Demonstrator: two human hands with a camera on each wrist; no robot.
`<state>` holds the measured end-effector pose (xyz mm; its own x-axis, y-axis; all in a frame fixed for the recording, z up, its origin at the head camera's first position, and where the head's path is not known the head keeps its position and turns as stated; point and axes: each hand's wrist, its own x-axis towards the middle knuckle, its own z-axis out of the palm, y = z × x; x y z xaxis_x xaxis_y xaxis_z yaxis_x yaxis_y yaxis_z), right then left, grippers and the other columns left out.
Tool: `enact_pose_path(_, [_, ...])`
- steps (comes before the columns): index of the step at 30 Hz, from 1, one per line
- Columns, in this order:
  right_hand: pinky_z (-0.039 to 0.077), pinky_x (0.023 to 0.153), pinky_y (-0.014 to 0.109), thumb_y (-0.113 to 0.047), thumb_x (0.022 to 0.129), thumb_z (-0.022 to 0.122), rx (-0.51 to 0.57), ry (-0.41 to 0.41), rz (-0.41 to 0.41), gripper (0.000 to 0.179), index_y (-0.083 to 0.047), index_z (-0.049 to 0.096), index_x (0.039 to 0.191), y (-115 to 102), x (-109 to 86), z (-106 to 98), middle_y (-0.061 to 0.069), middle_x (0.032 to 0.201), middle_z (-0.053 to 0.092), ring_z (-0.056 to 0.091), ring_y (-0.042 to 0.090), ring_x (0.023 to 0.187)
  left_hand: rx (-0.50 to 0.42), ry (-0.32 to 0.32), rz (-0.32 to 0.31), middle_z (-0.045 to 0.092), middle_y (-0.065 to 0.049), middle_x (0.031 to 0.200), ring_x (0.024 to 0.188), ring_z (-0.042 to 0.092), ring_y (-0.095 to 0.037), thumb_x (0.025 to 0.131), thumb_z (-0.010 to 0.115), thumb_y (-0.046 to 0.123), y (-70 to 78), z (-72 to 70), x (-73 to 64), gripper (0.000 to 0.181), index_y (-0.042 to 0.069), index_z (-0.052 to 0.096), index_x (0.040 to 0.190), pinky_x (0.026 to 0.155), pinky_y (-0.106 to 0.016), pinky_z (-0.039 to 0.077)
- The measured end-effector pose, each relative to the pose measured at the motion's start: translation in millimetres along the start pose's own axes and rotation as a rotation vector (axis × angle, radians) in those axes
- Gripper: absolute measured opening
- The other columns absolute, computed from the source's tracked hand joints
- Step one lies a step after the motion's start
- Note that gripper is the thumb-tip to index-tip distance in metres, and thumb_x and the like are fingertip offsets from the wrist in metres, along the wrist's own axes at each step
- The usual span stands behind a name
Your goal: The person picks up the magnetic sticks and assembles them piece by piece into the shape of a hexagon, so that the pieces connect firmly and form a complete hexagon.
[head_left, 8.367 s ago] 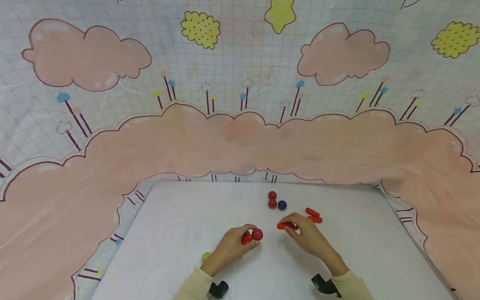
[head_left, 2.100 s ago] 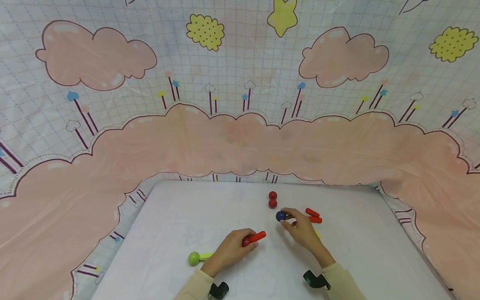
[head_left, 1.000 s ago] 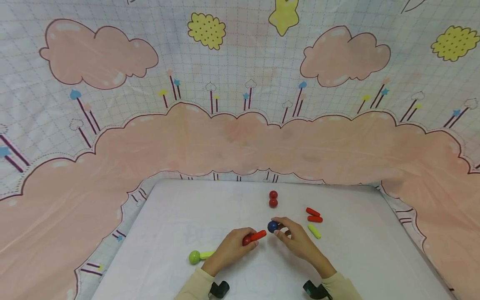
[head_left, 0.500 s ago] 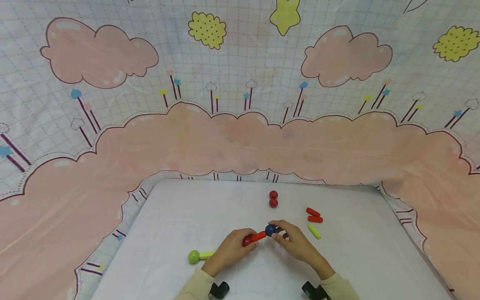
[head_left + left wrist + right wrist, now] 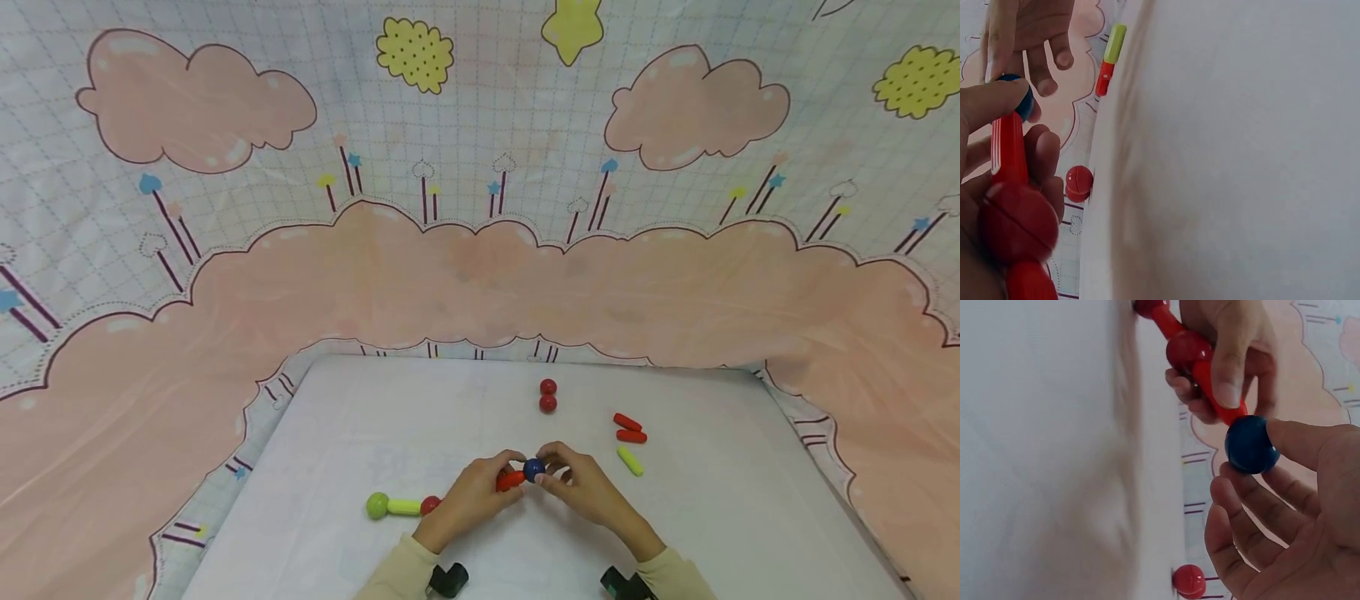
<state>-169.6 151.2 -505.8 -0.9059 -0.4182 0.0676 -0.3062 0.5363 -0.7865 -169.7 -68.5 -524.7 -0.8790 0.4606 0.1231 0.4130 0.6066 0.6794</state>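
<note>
My left hand [image 5: 474, 498] grips the outer red rod [image 5: 1211, 387] of a chain of toy balls and rods, its thumb along the rod. At that rod's end sits a blue ball [image 5: 1249, 445], pinched between the thumb and fingers of my right hand [image 5: 588, 490]. Behind the held rod come a red ball [image 5: 1018, 222] and another red rod [image 5: 1030, 282]. Further along, left of my wrist in the head view, the chain shows a red ball [image 5: 430, 505], a yellow-green rod [image 5: 405, 507] and a green ball [image 5: 377, 506]. My left hand hides its middle in that view.
Two loose red balls [image 5: 548, 403] sit together toward the back of the white table [image 5: 360, 417]. Two red rods [image 5: 631, 436] and one yellow-green rod [image 5: 630, 461] lie to the right of my hands. A patterned cloth [image 5: 480, 283] hangs behind the table.
My right hand has taken the blue ball from beside the red balls and brought it left onto the red rod's end. Both hands are now closer together, and more of the chain shows at left.
</note>
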Motion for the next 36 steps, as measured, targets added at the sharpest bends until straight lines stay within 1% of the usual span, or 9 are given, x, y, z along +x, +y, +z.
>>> enact_pose_path(4, [0.049, 0.078, 0.021, -0.03, 0.094, 0.067, 0.013, -0.003, 0.014, 0.025, -0.014, 0.058, 0.111, 0, -0.2, 2, -0.001, 0.103, 0.069, 0.062, 0.012, 0.093, 0.013, 0.014, 0.004, 0.065, 0.007, 0.085, 0.071, 0.05, -0.001, 0.086, 0.076, 0.029, 4.7, 2.2, 1.4, 0.041, 0.02, 0.061, 0.123, 0.067, -0.018, 0.044])
enact_pose_path(9, [0.049, 0.078, 0.021, -0.027, 0.094, 0.066, 0.0, -0.008, 0.004, 0.025, -0.011, 0.061, 0.112, 0, -0.8, -1, -0.001, 0.103, 0.069, 0.062, 0.012, 0.093, 0.064, 0.025, -0.003, 0.052, 0.012, 0.072, 0.067, 0.044, -0.003, 0.085, 0.075, 0.039, 6.1, 3.7, 0.5, 0.038, 0.024, 0.063, 0.118, 0.064, -0.02, 0.037])
enact_pose_path(11, [0.05, 0.077, 0.021, -0.025, 0.094, 0.067, -0.022, 0.015, 0.01, 0.026, -0.009, 0.062, 0.113, 0, -1.2, -4, -0.002, 0.102, 0.07, 0.062, 0.012, 0.092, 0.071, 0.025, -0.012, 0.052, 0.013, 0.072, 0.068, 0.044, -0.004, 0.086, 0.075, 0.041, 6.2, 3.6, 0.2, 0.038, 0.025, 0.063, 0.118, 0.064, -0.02, 0.037])
enact_pose_path(13, [0.05, 0.077, 0.021, -0.023, 0.093, 0.067, -0.047, 0.051, 0.025, 0.025, -0.009, 0.063, 0.114, 1, -1.7, -8, -0.004, 0.1, 0.069, 0.062, 0.011, 0.091, 0.075, 0.028, -0.016, 0.054, 0.013, 0.074, 0.07, 0.046, -0.004, 0.086, 0.074, 0.041, 6.0, 3.2, 0.5, 0.038, 0.025, 0.064, 0.119, 0.066, -0.021, 0.038])
enact_pose_path(17, [0.05, 0.078, 0.02, -0.023, 0.092, 0.069, -0.063, 0.116, 0.074, 0.024, -0.011, 0.065, 0.113, 3, -2.6, -20, -0.006, 0.099, 0.069, 0.062, 0.01, 0.092, 0.085, 0.024, -0.024, 0.058, 0.012, 0.078, 0.073, 0.048, -0.006, 0.087, 0.073, 0.041, 5.2, 2.9, 1.6, 0.038, 0.025, 0.063, 0.12, 0.068, -0.022, 0.04])
enact_pose_path(22, [0.051, 0.08, 0.021, -0.02, 0.089, 0.072, -0.071, 0.191, 0.122, 0.022, -0.012, 0.067, 0.11, 7, -5.1, -33, -0.006, 0.101, 0.069, 0.062, 0.012, 0.094, 0.067, -0.011, -0.05, 0.061, 0.011, 0.082, 0.077, 0.05, -0.006, 0.087, 0.072, 0.045, 5.0, 4.2, 1.7, 0.04, 0.026, 0.063, 0.121, 0.072, -0.023, 0.044])
enact_pose_path(27, [0.051, 0.08, 0.023, -0.019, 0.089, 0.073, -0.105, 0.248, 0.138, 0.021, -0.012, 0.068, 0.109, 12, -6.0, -42, -0.005, 0.1, 0.07, 0.064, 0.013, 0.095, 0.06, -0.03, -0.077, 0.062, 0.011, 0.086, 0.079, 0.051, -0.006, 0.087, 0.071, 0.048, 6.0, 3.4, 0.2, 0.041, 0.026, 0.063, 0.121, 0.075, -0.024, 0.046])
enact_pose_path(31, [0.051, 0.078, 0.023, -0.016, 0.089, 0.072, -0.116, 0.301, 0.12, 0.021, -0.01, 0.068, 0.108, 16, -5.8, -49, -0.002, 0.1, 0.07, 0.064, 0.015, 0.095, 0.059, -0.032, -0.072, 0.06, 0.012, 0.084, 0.078, 0.05, -0.006, 0.087, 0.07, 0.048, 6.0, 3.1, -0.2, 0.041, 0.027, 0.063, 0.121, 0.073, -0.023, 0.044])
enact_pose_path(36, [0.052, 0.073, 0.024, -0.01, 0.086, 0.073, -0.166, 0.385, 0.041, 0.019, -0.007, 0.068, 0.104, 22, -6.4, -58, 0.003, 0.098, 0.071, 0.066, 0.018, 0.089, 0.054, -0.024, -0.058, 0.055, 0.013, 0.079, 0.076, 0.048, -0.007, 0.088, 0.069, 0.049, 5.6, 2.0, -0.6, 0.04, 0.028, 0.062, 0.121, 0.07, -0.022, 0.041])
